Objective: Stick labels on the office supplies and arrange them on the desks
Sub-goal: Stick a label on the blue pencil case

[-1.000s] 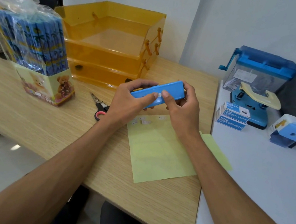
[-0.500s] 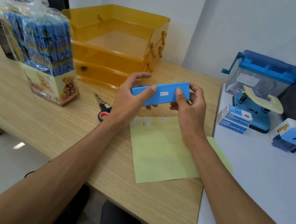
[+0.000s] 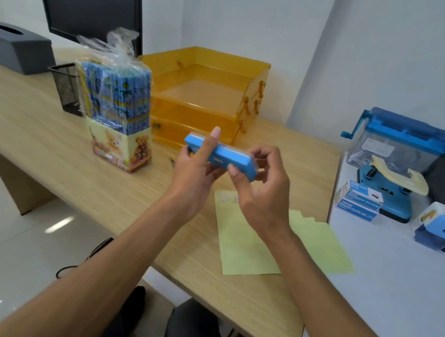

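Head view: your left hand (image 3: 196, 173) and right hand (image 3: 264, 196) both grip the blue board eraser (image 3: 235, 159), held tilted above the wooden desk (image 3: 45, 147); yellow label sheet (image 3: 244, 248) beneath, orange tray stack (image 3: 205, 99) behind.

Blue case (image 3: 220, 157) now higher, edge-up

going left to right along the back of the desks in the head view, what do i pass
grey tissue box → black mesh basket → wrapped pack of blue stationery → orange letter trays → blue shredder → blue sharpener
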A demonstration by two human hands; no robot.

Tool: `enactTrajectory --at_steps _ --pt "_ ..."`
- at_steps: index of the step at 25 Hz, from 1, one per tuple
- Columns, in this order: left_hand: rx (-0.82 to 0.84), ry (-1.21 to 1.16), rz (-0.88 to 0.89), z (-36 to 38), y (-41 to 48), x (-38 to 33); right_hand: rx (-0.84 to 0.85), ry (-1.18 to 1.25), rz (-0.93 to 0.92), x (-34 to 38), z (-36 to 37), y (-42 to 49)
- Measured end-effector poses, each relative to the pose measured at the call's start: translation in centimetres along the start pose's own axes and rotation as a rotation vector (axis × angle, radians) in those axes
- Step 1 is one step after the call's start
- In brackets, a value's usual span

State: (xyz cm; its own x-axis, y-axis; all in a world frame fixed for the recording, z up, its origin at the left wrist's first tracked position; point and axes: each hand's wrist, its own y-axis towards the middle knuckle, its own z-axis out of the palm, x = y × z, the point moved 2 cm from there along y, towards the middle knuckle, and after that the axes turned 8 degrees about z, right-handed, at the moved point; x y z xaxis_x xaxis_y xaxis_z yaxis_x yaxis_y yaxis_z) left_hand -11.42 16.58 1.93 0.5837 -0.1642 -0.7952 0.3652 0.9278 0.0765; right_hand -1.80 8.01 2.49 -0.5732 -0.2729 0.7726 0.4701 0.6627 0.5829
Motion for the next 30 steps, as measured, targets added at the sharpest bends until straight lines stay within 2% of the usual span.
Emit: enactTrajectory --at_steps 3,7,12,17,22,28,30 --pt "0.018 -0.015 -0.092 -1.4 -1.4 -1.3 0.143 -0.051 -0.128 0.8 1.4 -1.0" --pt "-0.002 0.076 -0.184 -2.9 -3.3 -2.8 0.325 -0.161 -0.184 1.2 3.1 -1.8" --pt "-0.102 0.171 -0.152 -6.4 -3.6 -4.0 0.435 -0.196 -0.228 2.1 5.3 -2.8" --pt "-0.176 0.339 -0.122 -9.0 -3.6 -6.1 0.526 -0.300 -0.151 3.5 9.1 -2.8" --pt "-0.102 0.683 -0.131 -10.7 -2.7 -7.9 0.664 -0.432 -0.006 4.4 11.1 -2.9" --pt "0.094 1.186 -0.108 -11.1 -0.9 -8.2 0.653 -0.435 0.125 2.2 11.8 -2.7" --pt "0.128 1.330 -0.040 -11.0 -0.4 -7.6 0.675 -0.451 0.143 1.9 11.7 -2.7"
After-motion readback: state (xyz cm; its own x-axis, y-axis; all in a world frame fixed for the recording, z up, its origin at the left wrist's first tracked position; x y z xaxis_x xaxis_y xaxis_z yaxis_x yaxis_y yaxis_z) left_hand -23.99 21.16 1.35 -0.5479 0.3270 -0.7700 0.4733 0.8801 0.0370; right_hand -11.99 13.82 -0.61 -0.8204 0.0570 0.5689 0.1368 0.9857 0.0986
